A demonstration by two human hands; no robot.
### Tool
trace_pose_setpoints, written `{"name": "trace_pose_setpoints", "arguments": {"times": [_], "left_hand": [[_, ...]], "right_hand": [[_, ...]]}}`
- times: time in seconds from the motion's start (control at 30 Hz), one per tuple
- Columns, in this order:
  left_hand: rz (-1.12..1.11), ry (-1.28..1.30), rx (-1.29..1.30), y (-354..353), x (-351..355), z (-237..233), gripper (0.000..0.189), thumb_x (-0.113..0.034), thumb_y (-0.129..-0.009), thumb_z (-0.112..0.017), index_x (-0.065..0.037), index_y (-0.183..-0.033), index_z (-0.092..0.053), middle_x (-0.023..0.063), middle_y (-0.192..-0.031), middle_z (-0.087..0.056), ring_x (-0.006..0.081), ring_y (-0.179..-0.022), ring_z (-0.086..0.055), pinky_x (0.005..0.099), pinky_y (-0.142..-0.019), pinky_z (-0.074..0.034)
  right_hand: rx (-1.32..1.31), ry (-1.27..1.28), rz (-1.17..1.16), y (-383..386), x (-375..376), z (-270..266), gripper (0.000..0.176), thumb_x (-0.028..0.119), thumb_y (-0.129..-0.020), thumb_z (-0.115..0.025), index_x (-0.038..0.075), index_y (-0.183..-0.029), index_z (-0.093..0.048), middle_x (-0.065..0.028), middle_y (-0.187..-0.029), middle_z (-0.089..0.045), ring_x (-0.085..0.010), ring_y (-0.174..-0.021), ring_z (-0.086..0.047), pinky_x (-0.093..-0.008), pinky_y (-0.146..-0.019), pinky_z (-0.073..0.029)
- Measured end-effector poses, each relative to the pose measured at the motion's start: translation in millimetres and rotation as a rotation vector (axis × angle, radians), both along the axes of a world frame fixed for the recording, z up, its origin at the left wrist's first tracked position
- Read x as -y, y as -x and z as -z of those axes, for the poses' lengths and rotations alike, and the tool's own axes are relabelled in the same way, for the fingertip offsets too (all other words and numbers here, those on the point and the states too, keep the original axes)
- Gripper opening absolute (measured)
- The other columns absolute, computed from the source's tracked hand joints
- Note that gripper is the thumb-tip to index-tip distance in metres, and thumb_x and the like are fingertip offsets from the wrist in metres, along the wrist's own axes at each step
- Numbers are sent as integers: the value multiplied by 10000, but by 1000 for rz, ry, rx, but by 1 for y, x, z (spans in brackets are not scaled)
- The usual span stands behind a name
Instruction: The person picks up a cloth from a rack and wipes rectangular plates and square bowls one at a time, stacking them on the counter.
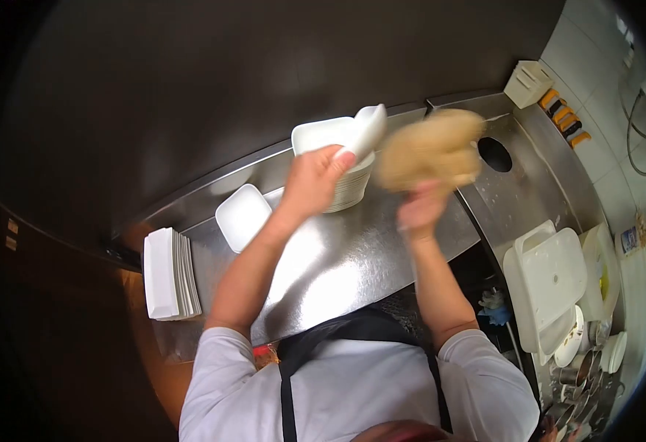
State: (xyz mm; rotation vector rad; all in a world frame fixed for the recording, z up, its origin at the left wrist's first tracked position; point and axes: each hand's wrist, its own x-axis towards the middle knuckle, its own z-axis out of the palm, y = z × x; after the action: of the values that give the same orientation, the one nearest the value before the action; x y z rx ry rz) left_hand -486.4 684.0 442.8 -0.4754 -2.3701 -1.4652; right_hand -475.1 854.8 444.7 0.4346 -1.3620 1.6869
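My left hand (pixel 314 183) grips a small white dish (pixel 369 132) by its edge, thumb on top, and holds it tilted above a stack of white dishes (pixel 350 190). In my right hand (pixel 422 210) is a tan cloth (pixel 433 149), bunched and smeared by motion, just right of the dish. A gap shows between cloth and dish. Left of my left forearm, a single rounded-square white plate (pixel 242 216) lies on the steel counter (pixel 330 276).
A stack of long rectangular white plates (pixel 171 274) stands at the counter's left end. On the right is a steel sink (pixel 525 184) with a round dark hole. White plastic tubs (pixel 551 276) and used dishes (pixel 572 339) crowd the lower right. A white holder (pixel 527 83) sits in the back corner.
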Motion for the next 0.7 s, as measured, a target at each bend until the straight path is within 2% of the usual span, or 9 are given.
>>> {"name": "trace_pose_setpoints", "arguments": {"times": [0.1,0.2,0.27,0.3,0.4,0.47,0.5,0.6,0.7], "left_hand": [[60,-213,-114,-35,-15,-6,282,-229,-1006,-573,21,-1047,-696,144,-741,-694,205,-655,-665,322,-609,-490],[172,-279,-121,-75,-4,-21,256,-181,-981,-637,39,-1107,-679,115,-706,-658,125,-627,-627,265,-611,-482],[210,-222,-281,-95,-1,-33,267,-169,-965,-666,50,-1116,-678,104,-707,-653,129,-620,-621,253,-615,-480],[124,-188,-356,-96,1,-32,261,-158,-953,-677,52,-1107,-683,109,-722,-664,143,-625,-633,265,-618,-491],[-132,-90,-579,-90,14,-13,246,-123,-917,-708,60,-1081,-697,124,-767,-696,184,-643,-669,301,-625,-525],[-301,-86,-388,-95,42,-11,202,-74,-897,-693,35,-1067,-706,153,-808,-722,217,-663,-700,312,-623,-531],[-382,-51,-181,-101,67,-6,148,-75,-907,-679,6,-1025,-714,158,-799,-718,219,-644,-702,302,-590,-514],[-360,281,-211,-110,127,42,142,-80,-894,-681,-19,-1019,-710,149,-817,-715,261,-702,-708,340,-615,-522],[-250,553,-237,-116,161,115,164,-94,-871,-703,-39,-1026,-708,143,-852,-721,300,-772,-706,382,-684,-533]], "right_hand": [[-169,-551,173,-8,16,-4,420,251,-976,-618,31,-1324,-535,-145,-1295,-573,-210,-1145,-592,-353,-903,-517],[129,-51,-432,19,6,-66,418,311,-981,-609,-14,-1242,-577,-100,-992,-698,-217,-872,-698,-338,-771,-564],[265,236,-889,37,8,-79,496,424,-997,-566,-24,-1211,-584,-106,-963,-700,-198,-855,-706,-345,-765,-580],[372,321,-881,31,25,-74,557,499,-1008,-512,-13,-1217,-576,-102,-1004,-695,-174,-870,-704,-334,-754,-591],[612,346,-989,-8,77,-19,562,474,-1033,-476,21,-1367,-498,-96,-1290,-582,-143,-1190,-555,-310,-1012,-455],[691,494,-1085,-38,107,15,462,342,-1035,-525,17,-1361,-496,-97,-1271,-589,-150,-1164,-568,-310,-979,-471],[758,344,-1155,-51,104,26,445,311,-1024,-555,18,-1355,-502,-94,-1238,-608,-161,-1112,-601,-317,-943,-496],[633,9,-1268,-76,92,36,420,305,-1013,-572,11,-1311,-544,-79,-1172,-639,-152,-1072,-617,-311,-902,-513],[719,-27,-1258,-84,82,59,407,297,-1011,-574,9,-1298,-557,-83,-1167,-646,-148,-1071,-616,-310,-902,-513]]}}
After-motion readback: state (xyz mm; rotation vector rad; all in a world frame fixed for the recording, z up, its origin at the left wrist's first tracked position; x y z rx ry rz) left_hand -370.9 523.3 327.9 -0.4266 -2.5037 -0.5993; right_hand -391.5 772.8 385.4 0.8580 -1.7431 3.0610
